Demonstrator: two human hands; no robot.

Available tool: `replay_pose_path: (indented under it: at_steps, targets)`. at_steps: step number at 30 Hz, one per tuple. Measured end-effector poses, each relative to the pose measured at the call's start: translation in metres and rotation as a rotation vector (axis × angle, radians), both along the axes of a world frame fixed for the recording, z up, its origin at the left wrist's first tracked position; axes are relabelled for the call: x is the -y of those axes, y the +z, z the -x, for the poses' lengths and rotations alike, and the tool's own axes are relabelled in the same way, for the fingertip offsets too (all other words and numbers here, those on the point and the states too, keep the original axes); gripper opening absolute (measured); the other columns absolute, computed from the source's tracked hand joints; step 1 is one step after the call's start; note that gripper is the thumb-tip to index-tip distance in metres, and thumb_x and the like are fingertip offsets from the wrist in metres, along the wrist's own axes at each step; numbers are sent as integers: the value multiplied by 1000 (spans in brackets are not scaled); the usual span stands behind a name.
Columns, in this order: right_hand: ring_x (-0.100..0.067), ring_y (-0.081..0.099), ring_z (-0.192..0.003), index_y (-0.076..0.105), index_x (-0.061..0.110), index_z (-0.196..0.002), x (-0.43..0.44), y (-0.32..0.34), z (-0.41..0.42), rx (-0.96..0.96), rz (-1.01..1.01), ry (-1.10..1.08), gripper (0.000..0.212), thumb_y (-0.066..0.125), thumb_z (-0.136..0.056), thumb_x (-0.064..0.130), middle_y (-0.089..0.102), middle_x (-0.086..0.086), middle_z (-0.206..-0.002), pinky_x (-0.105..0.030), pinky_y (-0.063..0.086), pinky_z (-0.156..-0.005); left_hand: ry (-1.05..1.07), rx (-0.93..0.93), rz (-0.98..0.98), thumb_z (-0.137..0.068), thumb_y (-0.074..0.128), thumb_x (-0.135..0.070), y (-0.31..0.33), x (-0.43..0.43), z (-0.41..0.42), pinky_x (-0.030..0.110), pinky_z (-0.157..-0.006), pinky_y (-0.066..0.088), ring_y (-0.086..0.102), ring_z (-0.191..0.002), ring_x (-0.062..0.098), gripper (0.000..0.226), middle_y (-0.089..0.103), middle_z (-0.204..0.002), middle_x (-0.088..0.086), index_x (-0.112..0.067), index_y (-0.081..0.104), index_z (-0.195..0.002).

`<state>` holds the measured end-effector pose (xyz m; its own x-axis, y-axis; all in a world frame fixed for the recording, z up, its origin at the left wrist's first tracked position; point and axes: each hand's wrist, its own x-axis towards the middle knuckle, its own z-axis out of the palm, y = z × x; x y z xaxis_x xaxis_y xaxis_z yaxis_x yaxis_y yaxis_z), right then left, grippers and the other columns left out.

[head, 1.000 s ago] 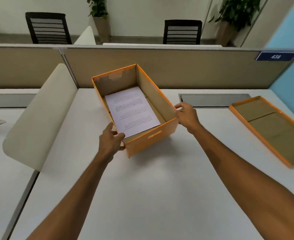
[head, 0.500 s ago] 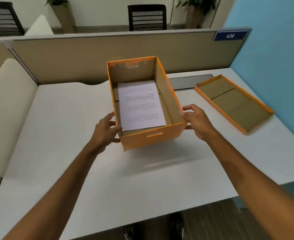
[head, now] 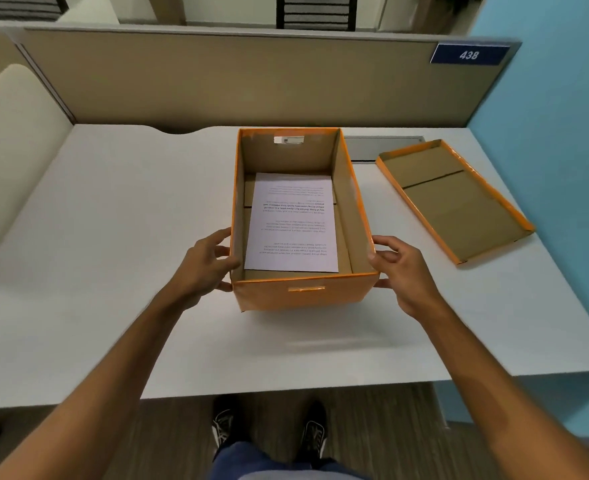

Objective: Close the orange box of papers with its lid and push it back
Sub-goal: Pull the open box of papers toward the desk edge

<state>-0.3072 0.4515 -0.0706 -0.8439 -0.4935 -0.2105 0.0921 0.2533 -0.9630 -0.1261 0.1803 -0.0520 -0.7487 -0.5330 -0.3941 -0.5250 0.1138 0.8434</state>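
At the bottom of the frame are two black shoes (head: 268, 431) on a wooden floor. Above them is the white desk (head: 113, 237). In the middle of the frame sits the orange box (head: 303, 296), open on top, with a sheet of paper (head: 294, 223) lying inside. The left hand (head: 206, 268) presses its curled fingers on the box's left wall. The right hand (head: 400, 271) does the same on the right wall, fingers curled at the near corner. The lid (head: 455, 199) lies upside down at the right, apart from the box. Behind is a tan divider wall (head: 216, 81) with a blue sign (head: 469, 55) reading 438.
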Motion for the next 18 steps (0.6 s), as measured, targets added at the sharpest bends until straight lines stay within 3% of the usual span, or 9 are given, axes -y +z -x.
replay_pose_path:
  at_steps: [10,18]
  targets:
    - [-19,75,-89,59,19,-129,-38,-23,0,51,-38,11,34,61,-95,13,78,0,-98,-44,61,-73,-21,72,0,-96,61,-17,-8,-32,2,58,-81,60,64,-114,37,65,60,-136,16,-26,34,-154]
    - [-17,72,-96,60,26,-127,-40,-35,-10,57,-69,-25,35,65,-93,19,74,-3,-112,-42,62,-76,-15,117,45,-96,61,-21,-20,-32,0,60,-86,58,61,-120,40,67,54,-144,18,-26,31,-155]
